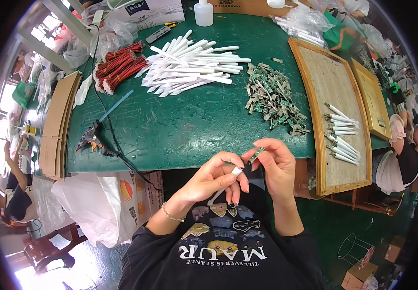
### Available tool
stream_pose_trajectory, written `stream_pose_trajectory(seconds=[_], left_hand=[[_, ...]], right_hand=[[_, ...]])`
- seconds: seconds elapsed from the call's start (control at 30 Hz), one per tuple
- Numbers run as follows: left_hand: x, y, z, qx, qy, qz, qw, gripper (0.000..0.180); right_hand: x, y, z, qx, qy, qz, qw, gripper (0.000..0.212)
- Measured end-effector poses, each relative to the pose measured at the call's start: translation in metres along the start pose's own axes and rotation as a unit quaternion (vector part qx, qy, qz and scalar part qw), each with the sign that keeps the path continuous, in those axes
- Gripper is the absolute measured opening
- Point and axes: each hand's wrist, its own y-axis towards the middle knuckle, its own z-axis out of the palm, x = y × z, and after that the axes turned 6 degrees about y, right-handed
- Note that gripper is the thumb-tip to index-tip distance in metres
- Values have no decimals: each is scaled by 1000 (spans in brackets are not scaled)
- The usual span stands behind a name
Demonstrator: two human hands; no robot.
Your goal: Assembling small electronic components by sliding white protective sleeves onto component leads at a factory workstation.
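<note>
While the left hand [209, 180], in the head view, is closed around a white tube [237, 170], the right hand [279, 169] pinches a small green circuit board [256, 155] between thumb and fingers, near the tube's upper end. Both pieces are held at the near edge of the green table [180, 137], where red wire bundles [118, 67], a heap of white sticks [189, 65] and a pile of circuit boards [273, 96] lie farther back.

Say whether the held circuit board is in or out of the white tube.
Out: the right hand holds the circuit board apart; the left hand holds the white tube.
</note>
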Motion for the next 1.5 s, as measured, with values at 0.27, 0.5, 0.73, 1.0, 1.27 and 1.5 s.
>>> stream_pose_trajectory(seconds=[0.27,0.5,0.73,1.0,1.27,1.5], left_hand=[[4,-3,-1,-29,-9,51,998,21],[10,-2,-4,-29,0,71,997,21],[10,-1,-6,-20,16,66,997,20],[10,-1,-8,-19,40,65,997,20],[11,-1,-11,4,-55,24,998,24],[17,1,-14,22,-138,19,990,28]], right_hand=[[-1,2,14,20,46,-3,999,17],[0,0,16,16,-51,-16,998,18],[10,6,13,50,-179,-33,982,17],[8,5,12,45,-186,-32,981,19],[5,5,10,45,-173,-25,984,22],[4,7,5,75,-152,10,986,27]])
